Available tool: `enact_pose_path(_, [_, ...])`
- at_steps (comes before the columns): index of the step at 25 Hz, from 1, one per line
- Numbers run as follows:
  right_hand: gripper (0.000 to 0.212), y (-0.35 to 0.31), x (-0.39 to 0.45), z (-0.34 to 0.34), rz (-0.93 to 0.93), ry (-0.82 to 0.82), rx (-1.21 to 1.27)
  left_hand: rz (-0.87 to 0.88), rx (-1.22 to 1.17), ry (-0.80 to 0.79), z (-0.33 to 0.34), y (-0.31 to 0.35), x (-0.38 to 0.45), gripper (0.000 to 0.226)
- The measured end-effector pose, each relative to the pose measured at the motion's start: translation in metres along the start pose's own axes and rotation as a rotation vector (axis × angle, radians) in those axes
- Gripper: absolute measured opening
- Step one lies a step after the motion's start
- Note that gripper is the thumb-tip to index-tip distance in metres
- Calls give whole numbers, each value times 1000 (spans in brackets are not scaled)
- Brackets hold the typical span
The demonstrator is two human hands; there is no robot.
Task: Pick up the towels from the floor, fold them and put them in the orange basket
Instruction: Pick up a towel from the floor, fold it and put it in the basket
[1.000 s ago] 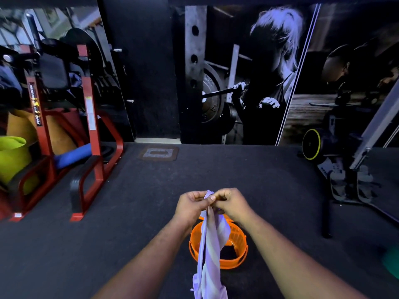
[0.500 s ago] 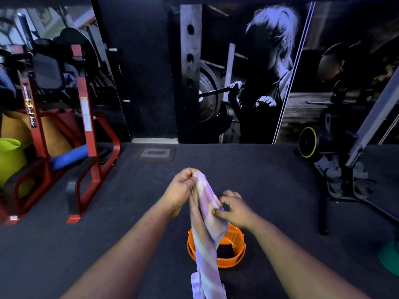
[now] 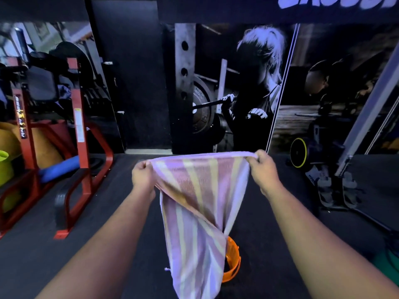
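Now the towel (image 3: pixel 200 203), bunched between close-set hands a moment ago, is stretched wide above the basket (image 3: pixel 233 261): left hand (image 3: pixel 142 176) pinches its left top corner, right hand (image 3: pixel 262 169) its right. Unfolded, it looks ready for a first fold. Far right of the basket, white wall lettering is cropped, unreadable.

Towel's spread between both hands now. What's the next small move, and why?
Probably bring the left hand and right hand together to fold the striped towel in half: its top edge is stretched flat, unfolded, above the orange basket.
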State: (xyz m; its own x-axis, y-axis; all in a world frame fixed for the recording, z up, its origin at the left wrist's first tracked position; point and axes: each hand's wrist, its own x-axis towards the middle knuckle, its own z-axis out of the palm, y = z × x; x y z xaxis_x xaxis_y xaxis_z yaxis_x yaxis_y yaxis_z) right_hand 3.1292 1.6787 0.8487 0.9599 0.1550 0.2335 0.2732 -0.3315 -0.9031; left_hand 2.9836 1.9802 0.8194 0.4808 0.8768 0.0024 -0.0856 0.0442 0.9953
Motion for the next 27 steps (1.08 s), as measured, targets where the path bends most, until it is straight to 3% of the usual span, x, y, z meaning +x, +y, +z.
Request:
enact_pose_path(2, [31,-31,10,2,68,60,475,-47,-254,-28,21,22,1,25])
enact_pose_path(3, [27,-42,12,-1,32,75,545,55,-185,-38,27,34,2,22])
enact_pose_path(5, [24,-53,12,-13,-170,-20,267,421,274,-114,31,59,-4,17])
enact_pose_path(6, [36,-53,13,-19,-251,-147,44,578,495,-233,29,64,-5,22])
enact_pose_path(8, [71,-40,17,-26,-297,-374,-311,708,835,-542,22,68,-3,47])
enact_pose_path(9, [78,-33,16,-28,-301,-425,-478,728,1028,-647,19,65,-2,57])
enact_pose_path(10, [71,-30,16,-28,-308,-419,-646,765,1215,-705,17,58,0,56])
enact_pose_path(12, [33,-30,17,-26,-338,-246,-798,842,1379,-635,18,49,3,30])
enact_pose_path(14, [15,-33,17,-23,-317,-83,-699,786,1231,-427,18,41,7,15])
enact_pose_path(15, [16,-34,15,-24,-267,-123,-664,700,1127,-343,16,38,6,15])
enact_pose_path(17, [25,-31,10,-26,-198,-257,-705,441,838,-315,16,29,7,19])
enact_pose_path(20, [18,-23,9,-30,-202,-25,-418,167,305,-244,19,24,-10,13])
enact_pose_path(21, [15,-25,8,-30,-200,-8,-395,150,293,-224,19,22,-13,9])
enact_pose_path(24, [20,-21,8,-29,-147,-235,-651,114,465,-242,13,5,-9,9])
enact_pose_path(25, [27,-19,6,-32,-123,-212,-543,83,376,-246,12,4,-11,16])
enact_pose_path(27, [46,-14,6,-38,-89,-146,-78,-22,46,-216,13,8,-19,25])
